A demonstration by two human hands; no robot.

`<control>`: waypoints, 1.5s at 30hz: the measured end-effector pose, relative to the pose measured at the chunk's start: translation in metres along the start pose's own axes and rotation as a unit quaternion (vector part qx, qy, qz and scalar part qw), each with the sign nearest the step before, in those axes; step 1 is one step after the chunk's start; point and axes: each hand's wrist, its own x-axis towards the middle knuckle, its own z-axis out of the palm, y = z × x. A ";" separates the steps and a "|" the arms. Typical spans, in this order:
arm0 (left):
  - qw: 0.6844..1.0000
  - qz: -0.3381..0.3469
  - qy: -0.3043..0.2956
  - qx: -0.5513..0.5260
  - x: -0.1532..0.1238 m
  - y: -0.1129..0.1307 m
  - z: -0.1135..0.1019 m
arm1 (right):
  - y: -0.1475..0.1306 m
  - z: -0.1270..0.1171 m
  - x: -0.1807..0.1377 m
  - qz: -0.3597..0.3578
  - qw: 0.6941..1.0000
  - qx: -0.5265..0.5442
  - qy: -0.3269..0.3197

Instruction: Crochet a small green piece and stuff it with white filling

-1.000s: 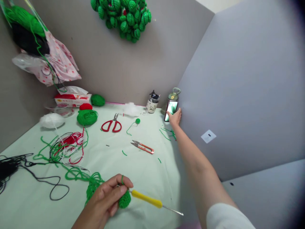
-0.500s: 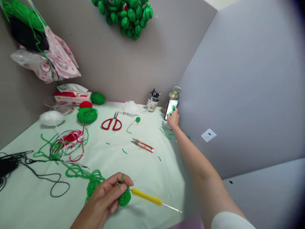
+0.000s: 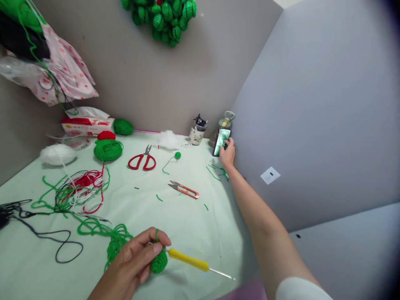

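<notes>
On the desk's far right, the phone leans, long axis near upright, at my right fingers; whether they grip or merely touch, I can't tell. Nearer me, the yellow-handled hook points rightward from my left fingers, pinched on the small green crochet piece.

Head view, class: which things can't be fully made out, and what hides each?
All in the head view:
Phone: right hand covers part; on-screen details too small to read.
Green crocheted piece: left hand hides its left side.
Bottle: phone hides its lower front.
Black yarn: cut off by the left edge.
Hanging green bundle: cut off by the top edge.
</notes>
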 end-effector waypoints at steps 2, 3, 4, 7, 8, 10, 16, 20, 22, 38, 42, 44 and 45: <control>1.000 0.000 0.018 0.009 -0.002 0.001 0.002 | 0.002 0.004 0.005 -0.004 1.000 0.009 0.003; 0.999 0.000 0.028 0.015 -0.004 0.003 0.003 | 0.003 0.005 0.007 -0.006 1.000 0.013 0.005; 0.999 -0.001 0.037 0.021 -0.006 0.004 0.004 | 0.004 0.007 0.008 -0.007 1.000 0.016 0.006; 0.998 -0.005 0.052 0.036 -0.010 0.009 0.008 | 0.008 0.012 0.010 -0.008 1.000 0.020 0.006; 0.998 -0.005 0.055 0.039 -0.010 0.010 0.008 | 0.009 0.013 0.010 -0.008 1.000 0.020 0.007; 0.997 -0.005 0.058 0.042 -0.010 0.011 0.008 | 0.012 0.014 0.009 -0.008 1.000 0.017 0.008; 0.999 -0.001 0.045 0.027 -0.009 0.009 0.006 | 0.016 0.014 0.002 -0.005 1.000 0.009 -0.002; 0.999 0.006 0.039 0.026 -0.009 0.008 0.005 | 0.014 0.012 -0.001 0.006 1.000 0.005 -0.005; 0.999 0.007 0.039 0.027 -0.010 0.007 0.005 | 0.011 0.011 -0.003 0.015 1.000 0.003 -0.010; 0.999 0.015 -0.021 -0.044 -0.008 0.004 -0.009 | -0.081 -0.045 -0.062 0.025 0.971 0.106 -0.212; 0.998 0.047 -0.013 -0.047 -0.023 0.019 -0.009 | -0.138 -0.097 -0.133 -0.039 0.932 0.179 -0.311; 0.997 0.055 -0.020 -0.042 -0.031 0.026 -0.008 | -0.164 -0.130 -0.172 -0.077 0.909 0.208 -0.354; 0.997 0.060 -0.024 -0.041 -0.034 0.029 -0.006 | -0.174 -0.145 -0.191 -0.106 0.892 0.229 -0.376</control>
